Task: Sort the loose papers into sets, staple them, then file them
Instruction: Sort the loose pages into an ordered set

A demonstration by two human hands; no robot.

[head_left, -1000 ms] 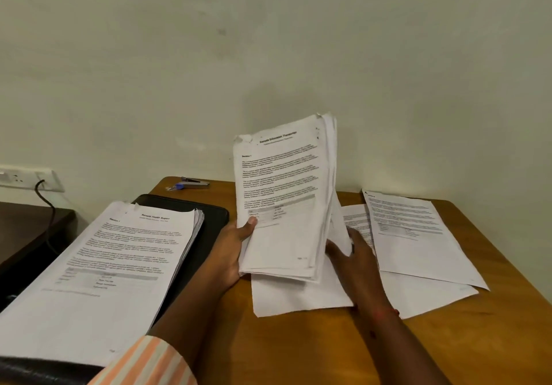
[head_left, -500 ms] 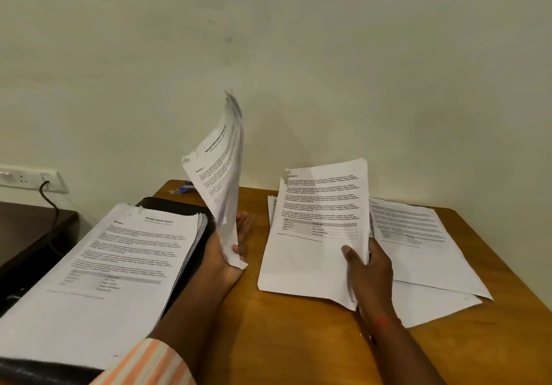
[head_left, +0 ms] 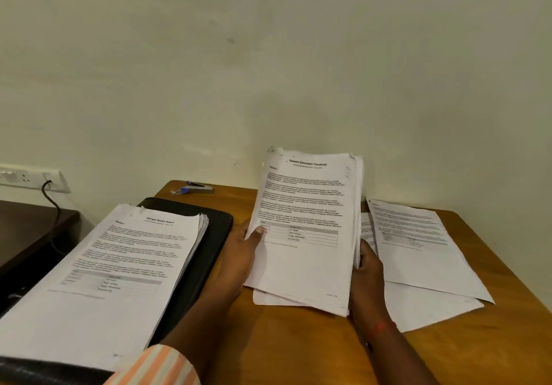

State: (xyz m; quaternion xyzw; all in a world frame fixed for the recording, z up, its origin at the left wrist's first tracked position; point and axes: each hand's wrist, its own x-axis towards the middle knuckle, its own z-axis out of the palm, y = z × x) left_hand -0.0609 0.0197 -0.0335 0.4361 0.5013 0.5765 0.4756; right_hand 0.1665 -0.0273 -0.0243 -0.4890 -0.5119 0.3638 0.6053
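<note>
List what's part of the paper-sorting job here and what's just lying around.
Job:
- held stack, gripped by left hand and right hand
- loose sheets on the table
- left pile on the black folder
- stapler

Lying about:
- wall socket
- cable
- dark side desk

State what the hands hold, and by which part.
Both hold the transcript paper stack: left hand grip on its left edge, thumb on top; right hand grip on its right edge.

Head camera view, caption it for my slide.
Left hand and right hand grip a paper set at the desk, another stack lying on a black tray.
</note>
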